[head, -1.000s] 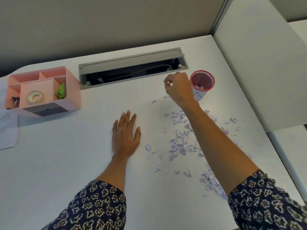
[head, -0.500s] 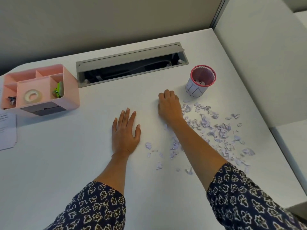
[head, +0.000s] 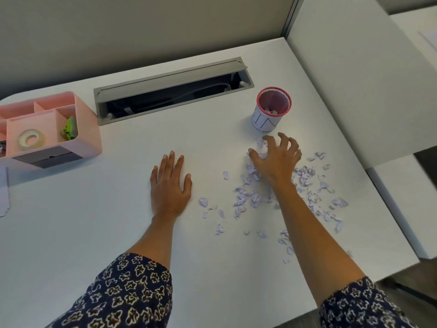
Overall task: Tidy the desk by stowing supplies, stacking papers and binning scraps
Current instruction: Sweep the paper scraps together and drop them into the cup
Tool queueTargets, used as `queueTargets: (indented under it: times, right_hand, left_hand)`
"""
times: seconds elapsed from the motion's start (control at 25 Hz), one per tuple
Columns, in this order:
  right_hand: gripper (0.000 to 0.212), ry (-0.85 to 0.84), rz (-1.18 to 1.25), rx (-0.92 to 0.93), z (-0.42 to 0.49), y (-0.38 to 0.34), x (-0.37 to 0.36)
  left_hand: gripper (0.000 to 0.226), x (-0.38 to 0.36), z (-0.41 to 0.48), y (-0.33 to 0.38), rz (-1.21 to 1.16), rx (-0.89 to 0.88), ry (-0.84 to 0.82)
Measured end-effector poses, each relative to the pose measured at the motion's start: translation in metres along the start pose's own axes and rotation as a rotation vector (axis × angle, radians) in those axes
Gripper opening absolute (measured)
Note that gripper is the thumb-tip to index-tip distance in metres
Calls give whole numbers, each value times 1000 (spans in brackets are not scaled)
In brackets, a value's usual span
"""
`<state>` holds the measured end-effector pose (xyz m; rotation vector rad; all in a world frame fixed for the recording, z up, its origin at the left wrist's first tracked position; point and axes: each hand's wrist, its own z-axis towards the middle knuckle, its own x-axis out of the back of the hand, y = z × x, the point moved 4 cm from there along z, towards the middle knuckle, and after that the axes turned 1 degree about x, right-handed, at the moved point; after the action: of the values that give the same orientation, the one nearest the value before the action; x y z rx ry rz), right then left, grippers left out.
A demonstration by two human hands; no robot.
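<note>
Several torn pale paper scraps [head: 305,174] lie scattered over the right part of the white desk [head: 94,221]. My right hand [head: 276,162] is clawed over the far end of the pile, its curled fingers and thumb closing round a clump of scraps. Just beyond it stands a small mesh bin cup [head: 264,121] with a red rim, upright, with a few scraps inside. My left hand [head: 170,185] lies flat on the desk left of the scraps, fingers straight, holding nothing.
A pink desk organizer [head: 89,143] at the far left holds a tape roll [head: 30,138] and green clips [head: 69,130]. An open grey cable slot [head: 170,95] runs along the back. Paper sheets [head: 3,197] show at the left edge. A white partition [head: 354,79] borders the right.
My right hand came down from beside the cup's rim to the desk, then swept right and curled over the scraps near the cup. The left hand stayed flat.
</note>
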<state>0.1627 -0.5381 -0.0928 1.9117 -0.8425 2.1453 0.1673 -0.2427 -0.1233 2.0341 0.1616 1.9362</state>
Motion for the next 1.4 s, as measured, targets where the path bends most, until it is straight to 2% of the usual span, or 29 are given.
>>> queueTargets:
  times: [0.12,0.28,0.52,0.68,0.8,0.96,1.04,1.12,1.28,1.4]
  right_hand:
    - [63,-246,54,-92,-5,3,-11]
    - [65,-336,16,58,-29,-18,-23]
    - [47,-232,35,195,-74,-21,-18]
    - [37,-98,34,256,-77,-10,-7]
    - [26,-91,49,191,-62,-4,-1]
    - [22,-182,481,-203,-37,9,20]
    - [18,-228,616,-271,-21,7,39]
    - [16,-222,691,-260,2,-1,65]
    - [20,-168,581,-155,63,-23,107]
    - [23,-223,282,-133,117,-38,104]
  left_hand:
    - [57,-1,-1,0,-1,1,-2]
    - [57,0,0,0,8,1,-2]
    - [57,0,0,1,7,2,1]
    - [57,0,-1,0,10,5,-5]
    - [58,-1,0,0,15,7,-10]
    - [58,0,0,0,8,4,1]
    - [58,0,-1,1,9,3,4]
    - [58,1,0,1,3,1,3]
    - [57,-1,-1,0,0,10,-5]
    - [57,-1,0,0,-12,9,0]
